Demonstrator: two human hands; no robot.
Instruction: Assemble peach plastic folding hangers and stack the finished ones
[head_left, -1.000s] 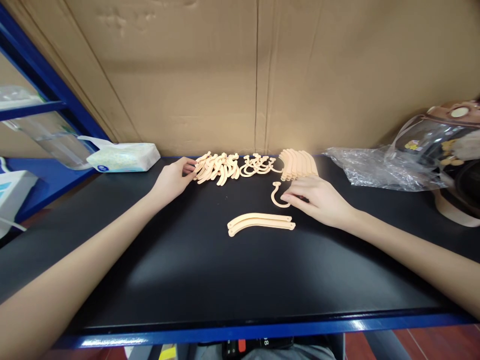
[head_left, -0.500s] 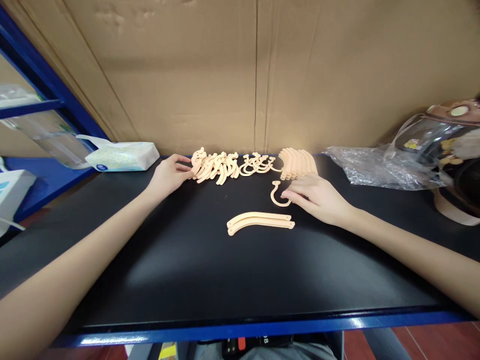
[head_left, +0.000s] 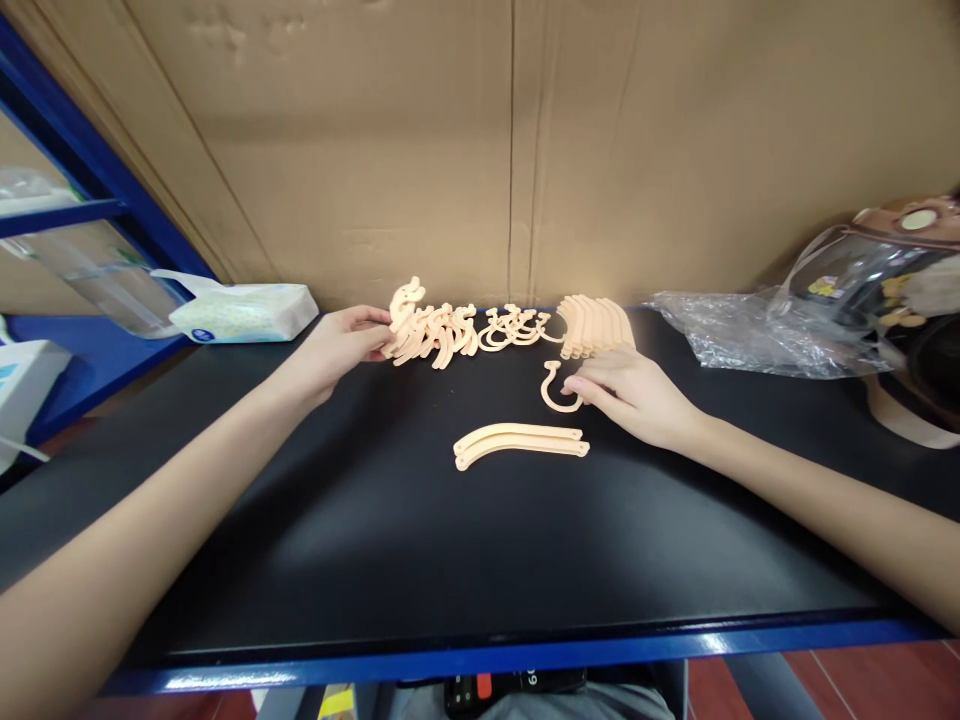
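Observation:
My left hand (head_left: pixel 349 345) pinches a cream curved plastic piece (head_left: pixel 406 300) at the left end of a pile of short curved arms (head_left: pixel 442 335). That piece stands up above the pile. My right hand (head_left: pixel 628 392) has its thumb and fingers closed on the end of a cream hook (head_left: pixel 555 392), which is on or just above the black table. Between the hands, at the back, lie several more hooks (head_left: pixel 511 330). Behind my right hand is a row of long curved bars (head_left: pixel 598 325). Two similar bars (head_left: pixel 521 443) lie side by side in the middle, nearer me.
A tissue pack (head_left: pixel 244 310) sits at the back left beside a blue frame (head_left: pixel 82 215). Crumpled clear plastic (head_left: pixel 757 335) and a dark transparent container (head_left: pixel 900 300) stand at the right. Cardboard (head_left: pixel 375 150) walls off the back, and a blue edge (head_left: pixel 480 660) runs along the front.
My left hand has shifted slightly right and raised the curved piece from the left end of the pile. My right hand and the hook have stayed almost still.

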